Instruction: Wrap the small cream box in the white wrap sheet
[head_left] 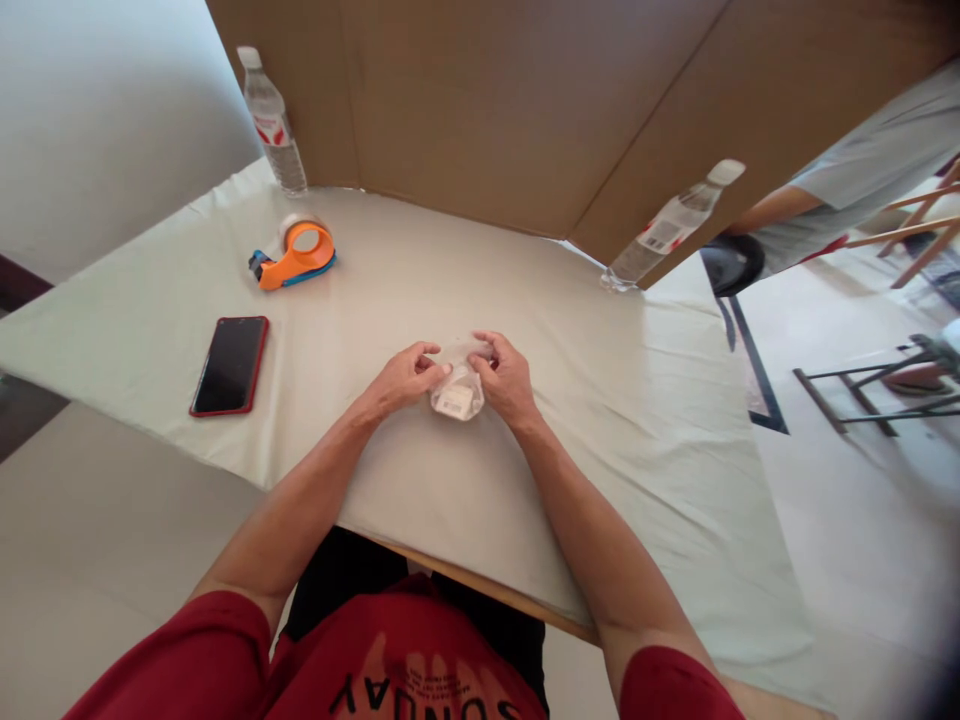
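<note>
Pinching the upper right of a clear bag [457, 400] near the middle of the frame, my right hand [508, 383] has thumb and fingers curled in, while my left hand [407, 380], half open, lays its thumb against the bag's left side, whether gripping I cannot tell.

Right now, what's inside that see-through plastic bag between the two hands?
Something pale shows through the bag. Crinkled plastic blurs it, and the right hand covers part of the bag, so I cannot tell what it is.
</note>
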